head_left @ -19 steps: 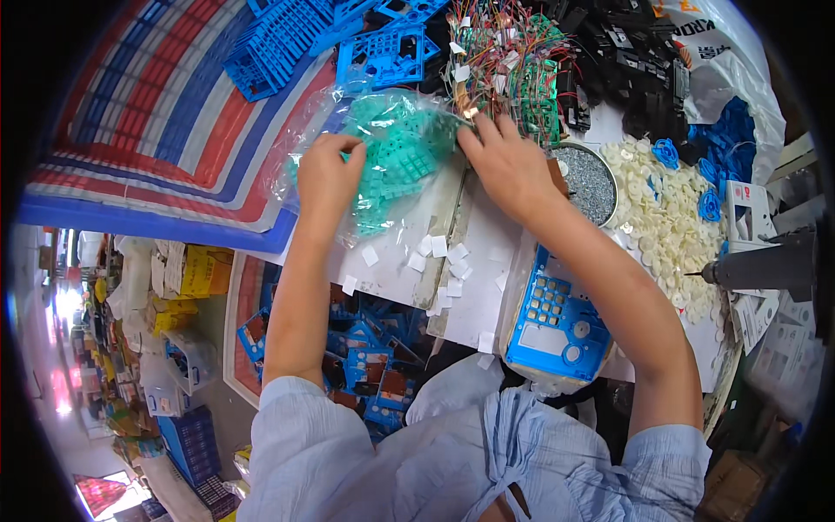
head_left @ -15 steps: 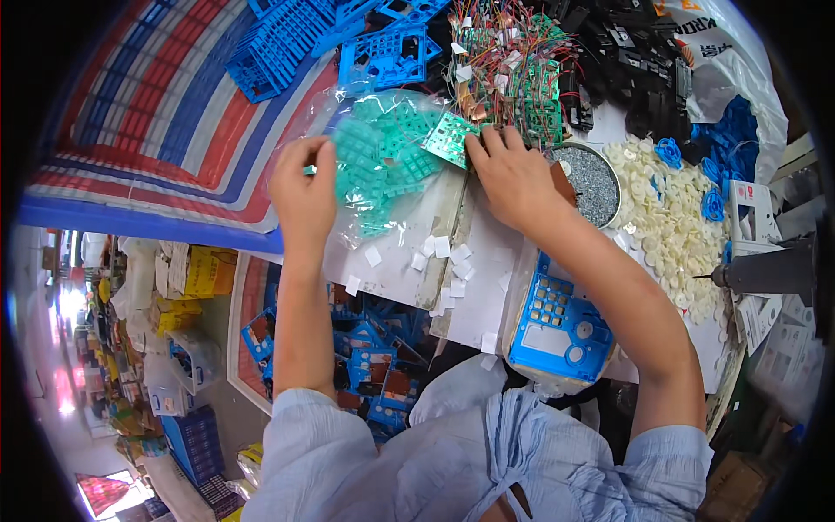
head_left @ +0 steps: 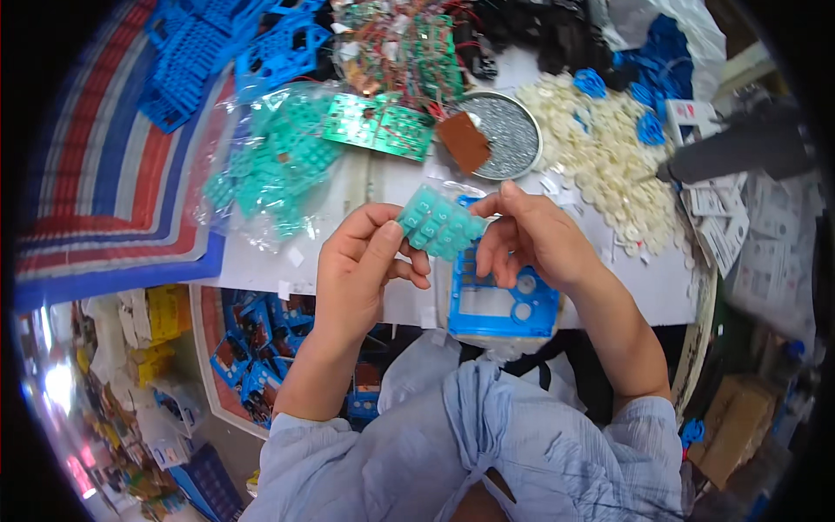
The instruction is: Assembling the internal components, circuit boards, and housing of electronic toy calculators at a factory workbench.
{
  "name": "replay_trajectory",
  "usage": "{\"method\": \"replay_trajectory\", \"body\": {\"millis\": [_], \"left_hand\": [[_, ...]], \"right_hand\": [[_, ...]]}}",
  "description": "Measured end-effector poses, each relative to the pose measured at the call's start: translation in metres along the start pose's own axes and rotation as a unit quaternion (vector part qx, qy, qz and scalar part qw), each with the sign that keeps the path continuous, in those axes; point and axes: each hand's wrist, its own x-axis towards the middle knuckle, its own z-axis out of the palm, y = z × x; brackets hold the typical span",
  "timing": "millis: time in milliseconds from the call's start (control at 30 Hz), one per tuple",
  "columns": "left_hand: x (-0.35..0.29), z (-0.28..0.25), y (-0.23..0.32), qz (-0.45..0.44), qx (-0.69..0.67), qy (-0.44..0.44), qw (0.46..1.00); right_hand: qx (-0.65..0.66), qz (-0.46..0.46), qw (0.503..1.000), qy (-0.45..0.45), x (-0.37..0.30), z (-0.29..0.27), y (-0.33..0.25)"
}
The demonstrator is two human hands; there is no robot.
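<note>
Keypad (head_left: pixel 439 224), a teal rubber mat of small buttons, sits pinched between both hands just above the blue shell (head_left: pixel 503 300) that lies under the right palm at the near edge of the surface (head_left: pixel 609 278).

Beyond the grip lies a green circuit board (head_left: pixel 378 122) and, beside it, a brown square (head_left: pixel 463 141) overlapping the rim of a round metal dish (head_left: pixel 509 130). To the left of the grip a clear bag (head_left: pixel 270 165) holds more teal mats. To the right, well apart, spreads a heap of white buttons (head_left: pixel 600 152). Farther back a tangle of wired boards (head_left: pixel 409 43) and blue frames (head_left: pixel 226 52) crowd the far edge. Nothing stands between the hands and the shell.

Left hand (head_left: pixel 361 270) has thumb and fingers closed narrowly on the mat's left end. Right hand (head_left: pixel 531 239) holds the mat's right end with its fingertips, its other fingers curled down over the shell's upper part.
</note>
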Motion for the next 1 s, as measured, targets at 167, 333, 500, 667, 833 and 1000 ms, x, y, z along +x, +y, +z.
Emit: {"method": "replay_trajectory", "body": {"millis": [167,333,500,667,833,1000], "left_hand": [[0.000,0.019,-0.013,-0.084,-0.048,-0.070,0.993],[-0.005,0.030,-0.033,-0.218,-0.173,-0.174,0.945],[-0.024,0.035,-0.033,-0.154,-0.005,-0.178,0.972],[-0.013,-0.016,-0.045,0.058,0.294,0.000,0.954],[-0.008,-0.012,-0.043,0.192,0.434,-0.049,0.879],[-0.005,-0.012,-0.053,0.265,0.455,-0.093,0.845]], "right_hand": [[-0.016,-0.082,0.996,0.031,-0.018,-0.027,0.014],[-0.054,-0.249,0.963,-0.084,-0.017,-0.016,0.020],[-0.198,-0.276,0.938,-0.072,-0.048,-0.019,0.000],[-0.473,-0.216,0.850,0.086,-0.047,-0.030,-0.008],[-0.486,-0.179,0.852,-0.075,-0.010,-0.018,0.001],[-0.559,-0.211,0.801,-0.035,0.022,-0.015,0.010]]}}
